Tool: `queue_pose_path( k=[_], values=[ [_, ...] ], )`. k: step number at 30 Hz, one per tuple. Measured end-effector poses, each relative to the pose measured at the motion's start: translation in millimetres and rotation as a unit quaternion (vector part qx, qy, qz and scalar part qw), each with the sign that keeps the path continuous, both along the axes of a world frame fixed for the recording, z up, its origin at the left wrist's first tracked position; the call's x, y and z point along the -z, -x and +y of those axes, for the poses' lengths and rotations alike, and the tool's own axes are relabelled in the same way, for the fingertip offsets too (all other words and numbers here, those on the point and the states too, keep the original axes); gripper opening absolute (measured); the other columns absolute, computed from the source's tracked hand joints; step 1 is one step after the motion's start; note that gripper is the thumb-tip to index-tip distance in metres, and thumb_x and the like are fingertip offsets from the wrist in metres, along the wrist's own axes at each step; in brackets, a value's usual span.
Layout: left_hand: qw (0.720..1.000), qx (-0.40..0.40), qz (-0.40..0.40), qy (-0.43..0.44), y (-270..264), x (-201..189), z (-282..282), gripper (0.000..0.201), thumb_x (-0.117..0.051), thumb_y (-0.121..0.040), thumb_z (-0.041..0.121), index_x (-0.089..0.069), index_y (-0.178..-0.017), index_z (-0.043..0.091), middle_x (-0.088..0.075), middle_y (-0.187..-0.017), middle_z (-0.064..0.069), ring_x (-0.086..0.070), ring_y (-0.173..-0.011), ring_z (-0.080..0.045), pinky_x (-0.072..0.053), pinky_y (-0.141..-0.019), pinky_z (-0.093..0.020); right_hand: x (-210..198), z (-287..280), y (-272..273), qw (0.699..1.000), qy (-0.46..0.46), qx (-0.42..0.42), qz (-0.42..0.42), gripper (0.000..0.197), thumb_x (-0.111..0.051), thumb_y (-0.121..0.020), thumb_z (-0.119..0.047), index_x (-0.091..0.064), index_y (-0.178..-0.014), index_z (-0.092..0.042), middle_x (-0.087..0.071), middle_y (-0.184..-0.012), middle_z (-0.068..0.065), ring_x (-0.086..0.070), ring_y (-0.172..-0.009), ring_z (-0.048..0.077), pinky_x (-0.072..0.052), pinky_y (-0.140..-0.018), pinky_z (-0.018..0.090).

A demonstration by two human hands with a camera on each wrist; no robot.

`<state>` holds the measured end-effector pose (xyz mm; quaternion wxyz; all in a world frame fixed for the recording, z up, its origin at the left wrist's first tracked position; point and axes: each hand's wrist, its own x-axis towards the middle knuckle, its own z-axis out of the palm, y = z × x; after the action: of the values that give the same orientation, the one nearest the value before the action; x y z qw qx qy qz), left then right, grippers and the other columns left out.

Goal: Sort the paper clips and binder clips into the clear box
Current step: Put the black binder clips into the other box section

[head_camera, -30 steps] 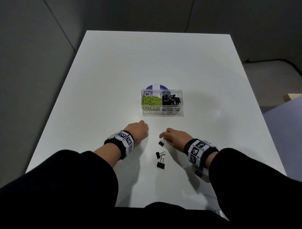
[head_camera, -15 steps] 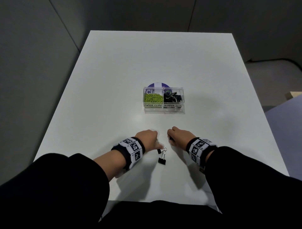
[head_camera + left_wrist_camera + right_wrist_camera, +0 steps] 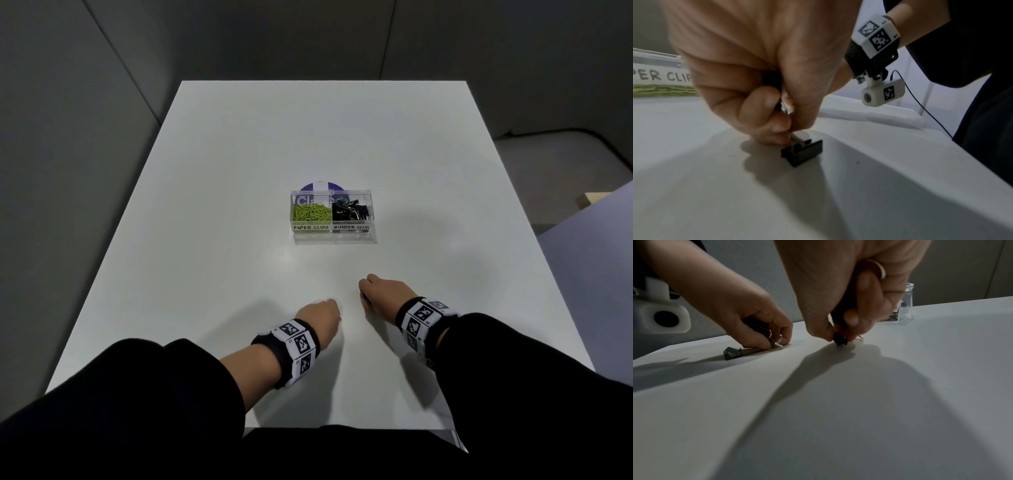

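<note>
Sleeves: black sleeves (image 3: 164, 394) cover both forearms at the near edge; each wrist wears a band of black-and-white markers.
Left hand: the left hand (image 3: 317, 317) is low on the white table (image 3: 219, 205), fingers curled – its fingertips (image 3: 777, 129) pinch the wire handles of a black binder clip (image 3: 802, 152) whose body rests on the tabletop. More wire loops show between its fingers from the right wrist view (another clip seems tucked in the palm, though I cannot tell for sure).
Right hand: the right hand (image 3: 383, 291), just beside the left and a little farther out, is curled too, thumb and fingers pinching a second black clip (image 3: 839, 339) that touches the table.
Clear box: the clear box (image 3: 334, 236) stands well beyond both hands, mid-table – green paper clips (image 3: 310, 212) in its left compartment marked PAPER CLIPS, black binder clips in box (image 3: 351, 212) in the right one marked BINDER CLIPS.
Behind the box: a purple and white round label (image 3: 320, 186), partly hidden.
</note>
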<state>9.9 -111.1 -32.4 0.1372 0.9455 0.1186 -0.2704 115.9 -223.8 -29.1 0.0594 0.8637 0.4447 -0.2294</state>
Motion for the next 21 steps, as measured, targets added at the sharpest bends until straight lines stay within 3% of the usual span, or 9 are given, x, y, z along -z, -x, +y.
queue_pose_path(
  k=[3,6,9,10,12,14,16,18,21],
  values=[
    [1.000,0.024,-0.001,-0.019,-6,-4,4,0.024,-0.036,-0.095,0.007,-0.049,-0.113,-0.001,-0.061,-0.115,-0.018,-0.059,-0.104,-0.032,-0.045,-0.083,-0.036,-3,1,-2,1.000,-0.009,0.009,-0.001,0.020,-0.039,-0.093,-0.013,-0.050,-0.107,-0.002,-0.053,-0.109,0.016,-0.047,-0.070,0.029,-0.033,-0.060,0.032],
    [1.000,0.015,0.000,-0.009,-17,-18,28,0.027,-0.035,-0.095,0.012,-0.052,-0.112,0.000,-0.059,-0.117,-0.019,-0.057,-0.107,-0.032,-0.043,-0.085,-0.033,-9,3,-7,1.000,-0.026,0.006,-0.005,0.023,-0.039,-0.094,-0.011,-0.049,-0.112,-0.002,-0.053,-0.113,0.015,-0.058,-0.084,0.033,-0.041,-0.065,0.036],
    [0.999,0.049,0.009,-0.016,-16,-29,54,0.024,-0.036,-0.095,0.021,-0.055,-0.099,0.006,-0.062,-0.105,-0.015,-0.054,-0.086,-0.028,-0.038,-0.072,-0.031,-15,3,-10,0.999,-0.052,0.003,0.007,0.025,-0.039,-0.095,-0.012,-0.049,-0.116,-0.005,-0.053,-0.117,0.012,-0.058,-0.094,0.033,-0.045,-0.072,0.036],
    [0.998,0.068,0.008,-0.012,-12,-31,58,0.025,-0.035,-0.096,0.021,-0.055,-0.101,0.007,-0.063,-0.105,-0.013,-0.052,-0.084,-0.026,-0.038,-0.072,-0.030,-16,3,-11,0.998,-0.063,0.005,0.009,0.026,-0.039,-0.095,-0.013,-0.050,-0.118,-0.006,-0.053,-0.118,0.012,-0.058,-0.095,0.033,-0.045,-0.072,0.035],
    [0.994,0.103,0.001,0.022,0,-35,58,0.030,-0.035,-0.096,0.021,-0.050,-0.121,0.016,-0.065,-0.108,-0.008,-0.057,-0.092,-0.026,-0.039,-0.076,-0.027,-19,2,-15,0.996,-0.085,0.010,0.009,0.026,-0.038,-0.097,-0.017,-0.051,-0.118,-0.008,-0.054,-0.117,0.011,-0.059,-0.095,0.033,-0.044,-0.071,0.033],
    [0.985,0.169,-0.002,0.031,13,-37,51,0.043,-0.036,-0.097,0.024,-0.032,-0.140,0.027,-0.065,-0.109,-0.007,-0.060,-0.098,-0.027,-0.042,-0.081,-0.028,-24,2,-21,0.994,-0.105,0.021,0.009,0.025,-0.038,-0.098,-0.020,-0.051,-0.116,-0.009,-0.055,-0.116,0.010,-0.059,-0.093,0.033,-0.044,-0.072,0.032],
    [0.968,0.251,0.016,0.011,19,-32,45,0.047,-0.040,-0.097,0.028,-0.026,-0.142,0.030,-0.065,-0.110,-0.008,-0.061,-0.097,-0.028,-0.044,-0.081,-0.031,-31,3,-30,0.991,-0.132,0.028,0.002,0.025,-0.039,-0.098,-0.021,-0.051,-0.118,-0.011,-0.055,-0.118,0.009,-0.060,-0.091,0.033,-0.045,-0.072,0.034],
    [0.950,0.311,0.030,-0.015,19,-22,42,0.043,-0.044,-0.095,0.027,-0.033,-0.137,0.027,-0.064,-0.113,-0.009,-0.061,-0.095,-0.030,-0.041,-0.073,-0.030,-37,6,-40,0.988,-0.153,0.030,-0.013,0.027,-0.039,-0.098,-0.020,-0.049,-0.122,-0.013,-0.053,-0.124,0.007,-0.061,-0.088,0.033,-0.044,-0.069,0.032],
    [0.940,0.341,0.021,-0.022,17,-13,40,0.034,-0.045,-0.094,0.023,-0.039,-0.127,0.016,-0.062,-0.113,-0.013,-0.061,-0.091,-0.034,-0.035,-0.066,-0.032,-48,13,-55,0.983,-0.174,0.058,-0.022,0.034,-0.037,-0.099,-0.021,-0.041,-0.132,-0.017,-0.056,-0.127,0.007,-0.063,-0.086,0.033,-0.039,-0.068,0.029]
  ],
)
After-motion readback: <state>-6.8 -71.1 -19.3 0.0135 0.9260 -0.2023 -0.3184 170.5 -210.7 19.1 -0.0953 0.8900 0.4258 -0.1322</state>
